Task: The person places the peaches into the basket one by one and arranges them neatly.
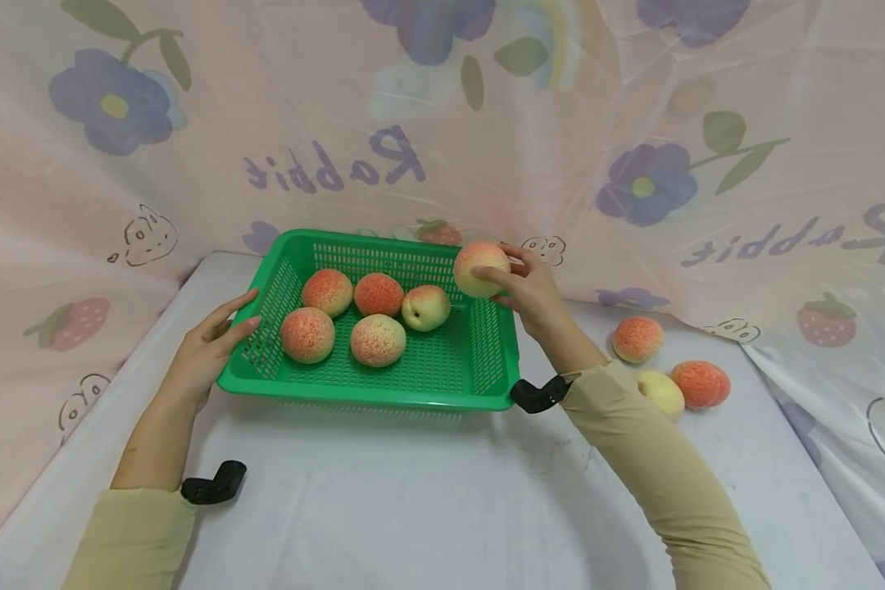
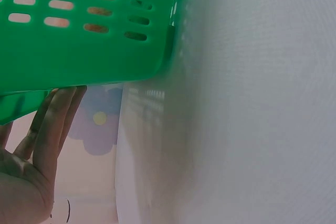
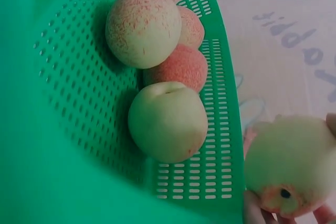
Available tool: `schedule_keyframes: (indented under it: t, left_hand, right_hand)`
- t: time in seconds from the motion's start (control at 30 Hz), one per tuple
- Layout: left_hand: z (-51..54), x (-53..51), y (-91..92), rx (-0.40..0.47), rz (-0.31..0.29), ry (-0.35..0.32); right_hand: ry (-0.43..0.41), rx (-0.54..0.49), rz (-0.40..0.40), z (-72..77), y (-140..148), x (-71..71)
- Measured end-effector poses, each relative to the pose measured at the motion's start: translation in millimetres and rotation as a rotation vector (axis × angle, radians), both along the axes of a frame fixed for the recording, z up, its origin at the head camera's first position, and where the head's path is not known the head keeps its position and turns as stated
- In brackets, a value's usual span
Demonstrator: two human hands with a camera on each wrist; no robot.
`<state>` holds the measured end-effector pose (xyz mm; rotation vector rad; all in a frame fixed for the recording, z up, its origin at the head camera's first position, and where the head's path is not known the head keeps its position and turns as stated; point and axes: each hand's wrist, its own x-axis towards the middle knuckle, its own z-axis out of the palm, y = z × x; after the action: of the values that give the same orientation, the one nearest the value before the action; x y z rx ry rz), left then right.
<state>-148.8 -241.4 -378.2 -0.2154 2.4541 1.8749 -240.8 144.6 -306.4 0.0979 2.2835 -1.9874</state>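
My left hand (image 1: 200,354) holds the left rim of a green plastic basket (image 1: 383,401). In the left wrist view, several fingers of that hand (image 2: 47,145) reach the basket's outer wall (image 2: 89,61). A pale yellow peach with a red blush (image 1: 479,269) is in my right hand (image 1: 534,288), between thumb and fingers, at the basket's right back side. The right wrist view shows this peach (image 3: 294,166) from below, with a dark spot. Inside the basket lie several peaches, among them a yellowish one (image 1: 426,308) and a speckled one (image 1: 378,341).
Right of the basket, an orange-red peach (image 1: 637,339), a red peach (image 1: 701,384) and a pale yellow peach (image 1: 661,394) lie on the white table (image 1: 383,508). The right forearm partly covers the yellow one. A printed cloth (image 1: 487,164) hangs behind.
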Motion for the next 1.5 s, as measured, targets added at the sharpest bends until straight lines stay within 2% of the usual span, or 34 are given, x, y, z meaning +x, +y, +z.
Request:
schedule_keyframes:
  t: [0.3, 0.6, 0.77, 0.93, 1.1, 1.33, 1.5]
  left_hand:
    - [0.6, -0.4, 0.3, 0.016, -0.001, -0.004]
    - [0.5, 0.0, 0.1, 0.032, -0.005, -0.009]
    - [0.3, 0.0, -0.4, 0.026, 0.0, -0.01]
    - [-0.9, -1.1, -0.4, 0.028, -0.005, -0.007]
    - [-2.7, -2.7, -0.4, 0.025, -0.003, 0.006]
    - [-3.6, -3.7, -0.7, 0.021, 0.006, 0.013]
    - [-3.5, -3.8, -0.7, 0.017, 0.006, 0.013]
  right_hand:
    - [-0.056, 0.04, 0.113, 1.9, -9, 1.9]
    - [-0.125, 0.153, 0.27, 0.0, -12, 0.0]
    - [-0.161, 0.241, 0.357, 3.9, -16, 0.6]
    - [-0.187, 0.297, 0.411, 6.2, -20, 1.6]
    - [-0.214, 0.347, 0.483, 3.9, -23, -0.1]
    - [-0.24, 0.379, 0.536, -0.4, -26, -1.8]
    - [-0.279, 0.445, 0.593, -1.9, -28, -1.8]
